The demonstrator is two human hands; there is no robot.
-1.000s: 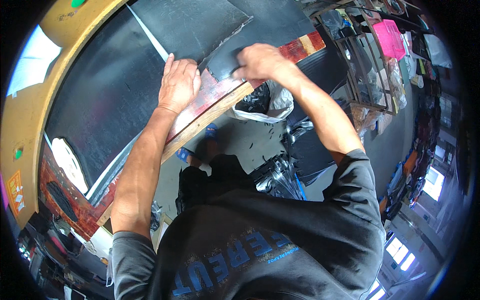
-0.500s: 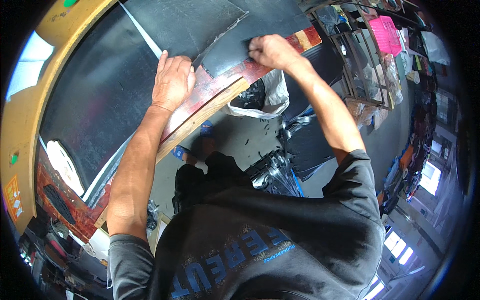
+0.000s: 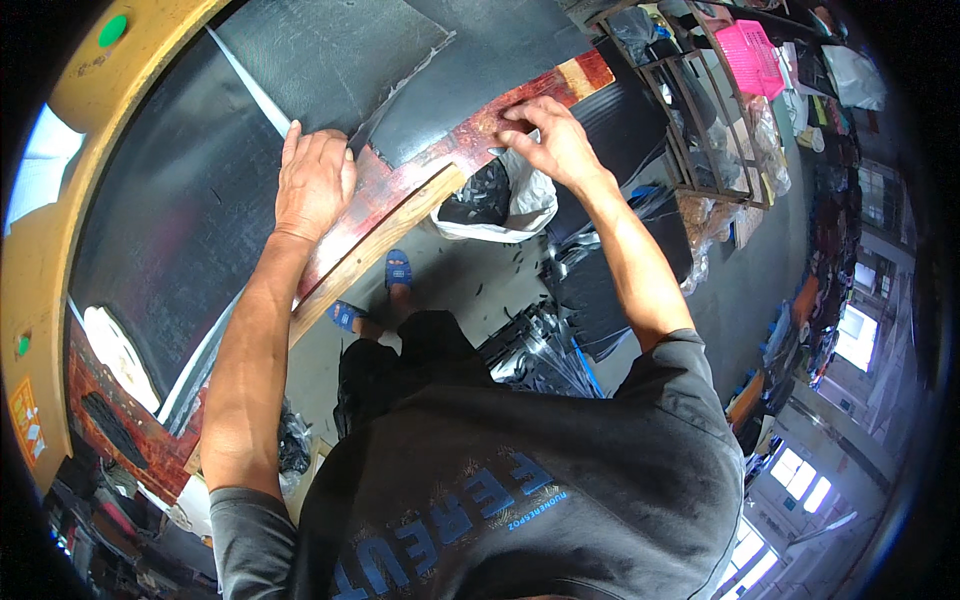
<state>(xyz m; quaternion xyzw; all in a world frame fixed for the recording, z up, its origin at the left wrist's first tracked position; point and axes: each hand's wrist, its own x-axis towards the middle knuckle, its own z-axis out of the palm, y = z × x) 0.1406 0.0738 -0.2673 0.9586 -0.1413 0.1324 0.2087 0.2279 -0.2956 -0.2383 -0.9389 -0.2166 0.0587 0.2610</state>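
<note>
My left hand (image 3: pixel 315 188) presses flat, fingers extended, on a black sheet (image 3: pixel 300 70) that looks like leather or rubber. A ragged, pale-edged cut line runs across the sheet just beyond the fingertips. Over the worn red table edge (image 3: pixel 480 125) is my right hand (image 3: pixel 555 145), its fingers bent and thumb apart from them. A small dark scrap (image 3: pixel 496 151) shows just below that thumb, above a white bag (image 3: pixel 525 210) holding black scraps; whether it touches the thumb I cannot tell.
A wooden strip (image 3: pixel 390 235) lines the table's near side. Black offcuts (image 3: pixel 540 350) and small scraps lie on the floor by my blue slippers (image 3: pixel 398 268). To the right stands a metal rack (image 3: pixel 710 130) with a pink basket (image 3: pixel 750 58). A yellow panel (image 3: pixel 50 220) borders the left.
My right hand has moved from the sheet's edge toward me, over the table rim near the bag, and its fingers have parted. My left hand stays pressed on the sheet. The view has shifted slightly.
</note>
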